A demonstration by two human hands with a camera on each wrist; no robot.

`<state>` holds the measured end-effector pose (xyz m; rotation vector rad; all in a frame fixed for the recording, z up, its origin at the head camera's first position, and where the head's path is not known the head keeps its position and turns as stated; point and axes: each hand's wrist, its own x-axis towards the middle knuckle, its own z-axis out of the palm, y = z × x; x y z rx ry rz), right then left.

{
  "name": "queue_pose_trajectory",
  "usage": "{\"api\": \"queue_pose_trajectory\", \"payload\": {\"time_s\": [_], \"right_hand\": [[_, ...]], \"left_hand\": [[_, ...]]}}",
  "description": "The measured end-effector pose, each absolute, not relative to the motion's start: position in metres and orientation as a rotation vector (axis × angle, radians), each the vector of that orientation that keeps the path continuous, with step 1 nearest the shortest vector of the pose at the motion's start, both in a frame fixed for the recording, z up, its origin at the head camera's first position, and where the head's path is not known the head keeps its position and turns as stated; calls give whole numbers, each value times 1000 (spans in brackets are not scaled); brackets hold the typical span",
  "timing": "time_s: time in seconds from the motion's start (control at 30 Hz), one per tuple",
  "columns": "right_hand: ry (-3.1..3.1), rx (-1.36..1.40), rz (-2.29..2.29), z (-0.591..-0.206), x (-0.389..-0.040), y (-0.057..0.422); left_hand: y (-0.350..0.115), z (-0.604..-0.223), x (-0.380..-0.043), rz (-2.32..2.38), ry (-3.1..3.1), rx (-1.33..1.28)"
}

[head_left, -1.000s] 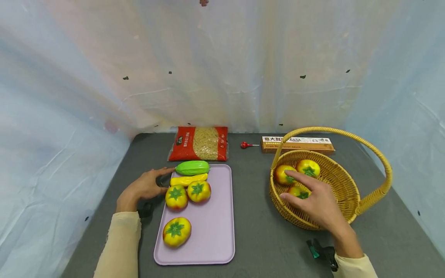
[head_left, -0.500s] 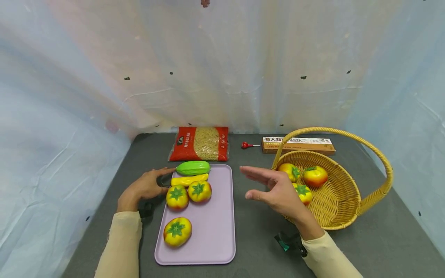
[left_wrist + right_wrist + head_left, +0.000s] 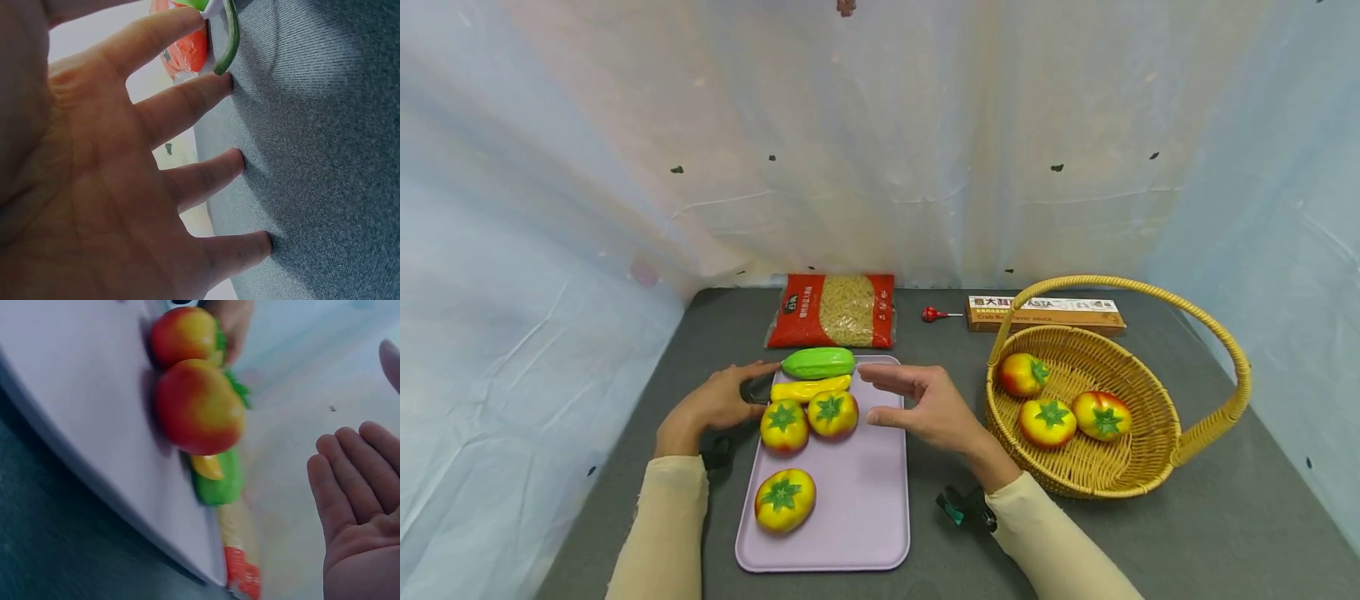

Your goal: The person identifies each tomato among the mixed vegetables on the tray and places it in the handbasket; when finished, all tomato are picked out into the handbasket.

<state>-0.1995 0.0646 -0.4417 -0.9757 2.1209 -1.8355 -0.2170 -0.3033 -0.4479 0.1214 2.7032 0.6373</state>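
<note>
NEAR: front fruit [image 3: 785, 500] on tray [image 3: 857, 525] | MID: right hand [image 3: 921, 404] above tray's right side, empty, thumb apart from fingers; paired fruits [image 3: 833, 415] between hands; left hand [image 3: 718, 402] beside tray, fingers spread, holding nothing visible; basket [image 3: 1150, 396] contains three fruits [image 3: 1047, 423] | STEP (judged): approach to paired fruits; next move calls for curling right fingers round one | FAR: pasta bag [image 3: 847, 312]

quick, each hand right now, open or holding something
Left hand: open, holding nothing, beside the tray.
Right hand: open, holding nothing, partly over the tray.
</note>
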Motion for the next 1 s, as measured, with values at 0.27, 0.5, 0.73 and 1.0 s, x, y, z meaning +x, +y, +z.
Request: {"api": "queue_pose_trajectory", "payload": {"time_s": [0.27,0.5,0.73,1.0], "right_hand": [[2160,-949,-1666,-459,-214,41],[2186,-895,-1566,-466,-221,26],[2295,-860,-1477,-474,-222,21],[2262,-821,-1594,-472,-213,31]], "left_hand": [[-301,-446,-217,642,2707,127],[-301,-447,-217,637,2711,124],[-301,-449,-217,643,2710,122],[-301,-447,-215,635,2710,103]]}}
